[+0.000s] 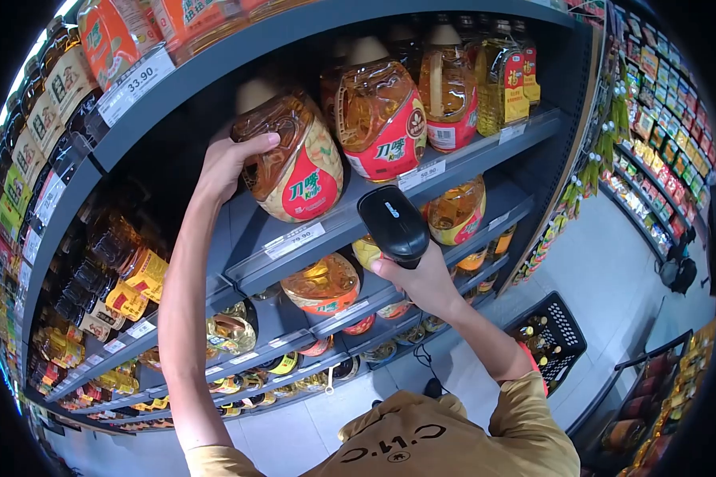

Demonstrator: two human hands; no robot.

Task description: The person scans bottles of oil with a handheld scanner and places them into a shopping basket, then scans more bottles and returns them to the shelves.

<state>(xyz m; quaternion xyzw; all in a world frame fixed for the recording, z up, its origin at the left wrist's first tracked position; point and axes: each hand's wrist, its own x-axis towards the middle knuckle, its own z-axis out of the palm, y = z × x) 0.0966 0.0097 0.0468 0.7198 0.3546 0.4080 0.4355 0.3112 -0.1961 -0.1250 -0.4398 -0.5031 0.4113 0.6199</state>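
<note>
My left hand is wrapped round the upper side of a large cooking oil bottle with a red Knife label and a beige cap. The bottle leans slightly on the shelf; its handle side is partly hidden by my fingers. In my right hand is a black handheld barcode scanner, held in front of the shelf edge below the bottles. A second Knife oil bottle stands just right of the first, apart from my hands. Price tags, one marked 79.90, line the shelf edge.
Grey shelves with more oil bottles run above, below and to the left. A black basket with bottles stands on the floor at right. Packaged goods fill the racks beyond the aisle. A cable hangs below the right hand.
</note>
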